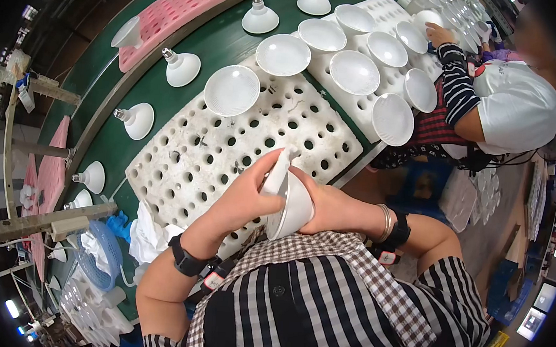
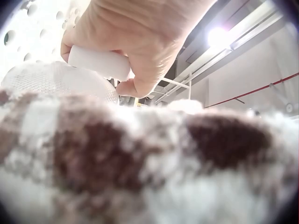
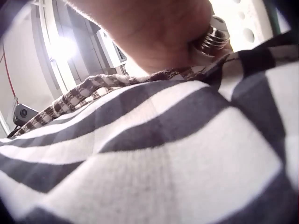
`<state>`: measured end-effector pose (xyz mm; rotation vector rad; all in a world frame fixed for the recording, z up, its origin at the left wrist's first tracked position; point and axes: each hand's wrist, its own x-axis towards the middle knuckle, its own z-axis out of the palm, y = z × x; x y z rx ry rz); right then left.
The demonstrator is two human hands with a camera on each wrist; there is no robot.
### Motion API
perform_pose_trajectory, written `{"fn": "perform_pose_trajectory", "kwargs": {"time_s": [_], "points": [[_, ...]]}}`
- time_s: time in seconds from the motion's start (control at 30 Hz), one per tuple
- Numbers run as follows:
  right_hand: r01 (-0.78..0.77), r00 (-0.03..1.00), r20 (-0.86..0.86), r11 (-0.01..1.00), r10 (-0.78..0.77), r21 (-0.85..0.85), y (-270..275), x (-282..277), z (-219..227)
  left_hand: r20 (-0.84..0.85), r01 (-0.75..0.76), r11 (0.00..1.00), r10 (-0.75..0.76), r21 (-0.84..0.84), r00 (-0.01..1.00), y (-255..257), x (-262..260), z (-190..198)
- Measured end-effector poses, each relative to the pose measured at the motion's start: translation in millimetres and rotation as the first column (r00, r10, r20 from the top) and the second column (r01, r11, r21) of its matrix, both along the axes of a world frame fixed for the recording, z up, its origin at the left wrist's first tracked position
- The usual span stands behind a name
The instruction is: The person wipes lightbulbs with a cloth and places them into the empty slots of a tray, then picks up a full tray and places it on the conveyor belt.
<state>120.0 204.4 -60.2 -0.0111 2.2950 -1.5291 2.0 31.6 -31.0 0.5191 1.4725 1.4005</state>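
Centrally placed, one white reflector bulb, tilted, its metal screw base showing upper right in the right-wrist view; the right hand is gripping it. Left hand is pinching one white cylindrical roll beside the bulb's face. One perforated white foam board is lying behind.

Left hand in a pinch, close beside right hand, the latter apparently curled.
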Motion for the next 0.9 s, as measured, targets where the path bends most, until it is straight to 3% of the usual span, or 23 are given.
{"fn": "perform_pose_trajectory", "kwargs": {"time_s": [0.1, 0.23, 0.3, 0.33, 0.4, 0.43, 0.47, 0.53, 0.57, 0.73, 0.8, 0.9], "points": [[-0.034, 0.999, 0.039, 0.997, 0.031, 0.065, -1, -4, 22, 0.017, -0.079, 0.997, 0.079, 0.003, 0.997, 8, -2, -2], [-0.031, 0.999, 0.018, 0.994, 0.029, 0.106, 1, -1, 11, 0.054, -0.232, 0.973, 0.232, -0.019, 0.971, 17, -2, -14], [0.027, 0.963, -0.264, 0.994, -0.055, -0.108, 5, 1, -3, 0.080, -0.284, 0.959, 0.282, 0.015, 0.956, 17, -8, -29], [0.033, 0.962, -0.267, 0.994, -0.061, -0.107, 8, 0, -15, 0.107, -0.334, 0.941, 0.328, 0.048, 0.939, 16, -13, -34], [0.193, 0.965, -0.077, 0.880, -0.250, -0.435, 14, -9, -21, 0.122, -0.343, 0.933, 0.330, 0.108, 0.936, 14, -20, -31], [0.257, 0.966, 0.103, 0.872, -0.236, -0.416, 23, -7, -18, 0.096, -0.364, 0.925, 0.355, 0.108, 0.930, 13, -23, -28], [0.263, 0.965, 0.102, 0.871, -0.243, -0.415, 25, -10, -9, 0.071, -0.387, 0.916, 0.381, 0.109, 0.922, 12, -25, -25], [0.375, 0.917, 0.332, 0.764, -0.221, -0.525, 27, -16, 2, 0.002, -0.358, 0.926, 0.360, 0.117, 0.933, 15, -28, -18], [0.373, 0.918, 0.330, 0.767, -0.221, -0.523, 27, -16, 2, -0.021, -0.333, 0.932, 0.339, 0.144, 0.940, 16, -28, -13], [0.363, 0.927, 0.347, 0.585, -0.146, -0.725, 28, -23, 12, -0.036, -0.269, 0.944, 0.281, 0.192, 0.959, 21, -27, -8], [0.391, 0.915, 0.369, 0.582, -0.162, -0.713, 30, -24, 11, -0.122, -0.219, 0.954, 0.247, 0.207, 0.961, 21, -24, -8], [0.433, 0.898, 0.380, 0.595, -0.222, -0.676, 24, -23, 11, -0.072, -0.238, 0.949, 0.258, 0.205, 0.964, 15, -21, -9]]}}
